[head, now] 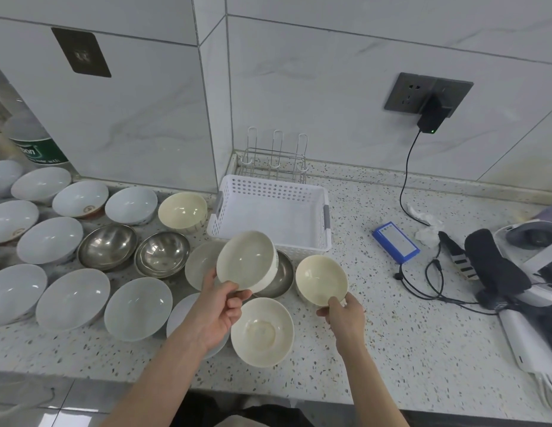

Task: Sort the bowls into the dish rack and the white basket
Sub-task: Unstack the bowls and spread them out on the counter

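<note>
Left hand [217,312]: pinches the tilted cream bowl [247,260] by its near rim.
Right hand [342,315]: pinches the second cream bowl [321,279] at its near rim.

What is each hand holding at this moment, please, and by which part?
The left hand pinches a cream bowl by its near rim; the right hand grips another cream bowl by its near rim.

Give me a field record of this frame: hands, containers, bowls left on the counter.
left hand: pinches rim of a raised cream bowl
right hand: grips rim of another cream bowl
white basket: no bowls inside
dish rack: behind basket, no bowls
counter: white, cream and steel bowls unsorted
</note>
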Demonstrator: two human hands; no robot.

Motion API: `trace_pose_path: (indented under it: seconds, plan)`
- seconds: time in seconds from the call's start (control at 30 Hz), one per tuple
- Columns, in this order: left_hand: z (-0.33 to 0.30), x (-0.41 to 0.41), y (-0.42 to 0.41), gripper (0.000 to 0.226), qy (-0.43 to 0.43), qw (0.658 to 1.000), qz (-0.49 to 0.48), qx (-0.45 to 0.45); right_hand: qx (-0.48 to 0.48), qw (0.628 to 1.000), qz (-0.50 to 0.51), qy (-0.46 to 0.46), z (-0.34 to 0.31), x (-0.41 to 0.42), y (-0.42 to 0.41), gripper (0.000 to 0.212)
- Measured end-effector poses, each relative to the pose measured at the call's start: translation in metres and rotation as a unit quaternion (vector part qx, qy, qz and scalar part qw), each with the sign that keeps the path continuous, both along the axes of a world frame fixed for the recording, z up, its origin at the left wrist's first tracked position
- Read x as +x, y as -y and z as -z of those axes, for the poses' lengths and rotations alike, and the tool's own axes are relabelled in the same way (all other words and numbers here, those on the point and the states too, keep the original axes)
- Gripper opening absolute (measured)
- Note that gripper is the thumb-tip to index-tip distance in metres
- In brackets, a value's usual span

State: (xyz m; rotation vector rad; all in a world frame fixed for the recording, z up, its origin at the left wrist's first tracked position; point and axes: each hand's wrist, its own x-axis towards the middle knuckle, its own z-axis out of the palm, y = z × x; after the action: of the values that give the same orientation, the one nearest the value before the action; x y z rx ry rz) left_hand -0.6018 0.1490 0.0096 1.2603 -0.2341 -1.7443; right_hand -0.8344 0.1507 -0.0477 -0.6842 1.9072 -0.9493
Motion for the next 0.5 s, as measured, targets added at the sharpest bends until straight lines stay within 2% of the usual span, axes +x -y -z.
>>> trace_pose_path:
  seconds: [0.5]
  plan:
    - [0.0057, -0.0041, -0.0011, 0.044, 0.027, 0.999, 0.039, -0.005, 0.024, 0.999, -0.029, 0.033, -0.0022, -0.0052, 0.0014, 0.036]
